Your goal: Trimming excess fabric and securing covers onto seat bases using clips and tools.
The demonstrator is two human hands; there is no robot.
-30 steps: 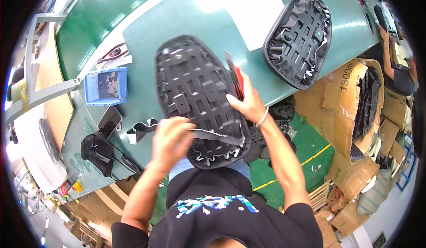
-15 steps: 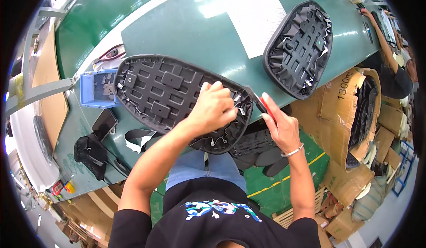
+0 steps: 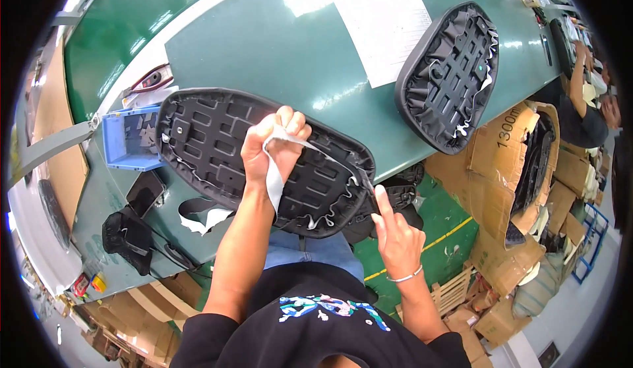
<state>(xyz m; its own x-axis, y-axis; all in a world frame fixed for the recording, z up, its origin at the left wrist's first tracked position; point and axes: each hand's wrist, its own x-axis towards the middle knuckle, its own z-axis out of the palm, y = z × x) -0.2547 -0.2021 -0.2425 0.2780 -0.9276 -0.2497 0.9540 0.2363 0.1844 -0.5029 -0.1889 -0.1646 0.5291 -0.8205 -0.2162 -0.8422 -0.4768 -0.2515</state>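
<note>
Bright light glares white off the green tabletop (image 3: 257, 58), and fisheye distortion strongly bends its edges.

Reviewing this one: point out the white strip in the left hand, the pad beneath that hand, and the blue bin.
White strip (image 3: 273, 182): head view, its hanging length.
Pad (image 3: 223, 146): head view, its slotted face.
Blue bin (image 3: 114, 139): head view, left wall.

Table (image 3: 264, 45): green, glossy, spread wide before me
Light: white glare (image 3: 304, 0) on the tabletop
Floor (image 3: 455, 262): green with a yellow line (image 3: 425, 245) on my right, grey farther out
Bar (image 3: 56, 145): grey metal, at my left
Boxes (image 3: 484, 160): brown cardboard, off to my right
Pallet (image 3: 452, 290): pale wooden slats
</note>
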